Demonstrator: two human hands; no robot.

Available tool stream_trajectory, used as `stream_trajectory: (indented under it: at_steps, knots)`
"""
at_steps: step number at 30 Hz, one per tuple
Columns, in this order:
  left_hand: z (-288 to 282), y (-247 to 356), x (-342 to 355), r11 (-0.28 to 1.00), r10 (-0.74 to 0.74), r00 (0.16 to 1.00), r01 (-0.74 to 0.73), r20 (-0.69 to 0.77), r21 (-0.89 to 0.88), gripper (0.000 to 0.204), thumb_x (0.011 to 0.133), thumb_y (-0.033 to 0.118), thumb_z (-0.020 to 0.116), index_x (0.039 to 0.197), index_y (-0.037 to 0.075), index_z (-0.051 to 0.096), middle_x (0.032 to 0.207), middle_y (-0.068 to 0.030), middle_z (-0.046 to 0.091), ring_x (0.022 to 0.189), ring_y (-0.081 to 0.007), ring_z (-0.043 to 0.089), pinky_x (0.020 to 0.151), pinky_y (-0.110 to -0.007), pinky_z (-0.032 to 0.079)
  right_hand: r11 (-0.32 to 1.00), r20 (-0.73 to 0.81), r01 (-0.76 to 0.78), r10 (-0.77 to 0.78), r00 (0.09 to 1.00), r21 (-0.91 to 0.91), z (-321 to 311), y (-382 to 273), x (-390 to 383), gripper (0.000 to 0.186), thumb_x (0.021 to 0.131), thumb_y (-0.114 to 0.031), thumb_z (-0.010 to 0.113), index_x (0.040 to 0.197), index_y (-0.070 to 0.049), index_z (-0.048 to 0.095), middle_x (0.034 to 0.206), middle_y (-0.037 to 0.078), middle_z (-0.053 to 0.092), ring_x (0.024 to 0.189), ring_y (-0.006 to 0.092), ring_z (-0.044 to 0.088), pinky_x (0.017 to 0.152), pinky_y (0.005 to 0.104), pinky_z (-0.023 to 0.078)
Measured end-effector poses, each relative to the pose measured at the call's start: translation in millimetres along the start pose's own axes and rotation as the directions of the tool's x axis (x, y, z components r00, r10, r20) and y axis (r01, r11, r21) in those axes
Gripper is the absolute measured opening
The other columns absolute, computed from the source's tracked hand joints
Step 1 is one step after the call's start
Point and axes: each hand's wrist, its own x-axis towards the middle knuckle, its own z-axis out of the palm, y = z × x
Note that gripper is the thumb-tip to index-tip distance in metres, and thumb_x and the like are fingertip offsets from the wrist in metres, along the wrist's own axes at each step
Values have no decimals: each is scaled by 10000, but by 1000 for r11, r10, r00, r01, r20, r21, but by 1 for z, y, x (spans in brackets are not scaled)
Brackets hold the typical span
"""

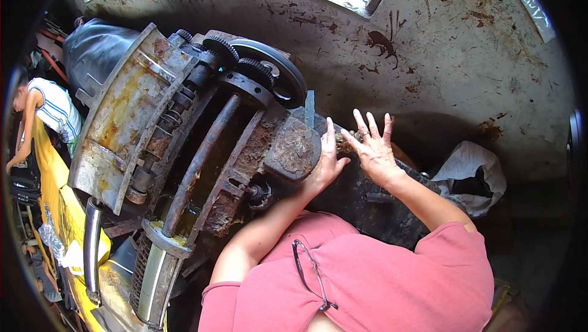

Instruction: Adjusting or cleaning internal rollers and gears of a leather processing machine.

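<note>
My left hand (329, 162) is held edge-on, its fingers stretched up and the thumb apart, beside a rusty block (295, 147) at the end of a large machine. My right hand (375, 153) has its fingers spread over a dark surface (395, 212). Between the two hands lies a cluster of small brownish pieces (345, 142), too small and partly covered to name. Neither hand visibly grips anything. An upright flat metal bar (309, 109) stands just beyond my left fingertips.
The greasy machine fills the left, with a long rod (205, 160), gears (222, 51) and a black wheel (288, 75). A white sack (474, 176) sits at right, below a stained wall (465, 75). Another person (55, 108) bends over at far left, near yellow panels (55, 179).
</note>
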Motion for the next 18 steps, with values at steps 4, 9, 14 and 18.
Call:
stream_trajectory:
  at_steps: [4,9,14,18]
  knots:
    - [3,-4,3,1000,-18,999,17,-37,-23,1251,645,76,859,1529,-33,-20,1295,-255,516,1237,-388,500,1060,-425,400,996,5,53,-52,999,-69,-3,2,16,533,858,-267,615,1385,-228,542,1595,191,183,1456,394,223,1130,664,-78]
    - [3,-14,0,999,-25,999,25,-26,-23,1244,653,55,852,1534,-19,-24,1320,-256,520,1280,-374,488,1070,-419,398,982,30,145,-143,989,-120,-1,0,27,473,874,-308,589,1334,-203,585,1597,184,186,1468,392,202,1119,681,-103]
    - [-5,-22,4,1000,1,1000,-1,6,-25,1223,664,61,849,1535,-23,-6,1329,-248,530,1334,-352,443,1128,-419,316,974,158,165,-141,977,-157,-13,-7,34,499,887,-288,586,1380,-223,549,1600,163,189,1479,371,176,1123,672,-111]
    - [-9,-29,3,974,63,998,-58,-18,217,1159,709,242,825,1538,-17,58,1412,-254,437,1367,-416,358,1149,-506,213,966,145,179,-153,978,-185,-11,-11,36,511,882,-331,594,1370,-186,555,1600,159,192,1476,370,184,1132,664,-110]
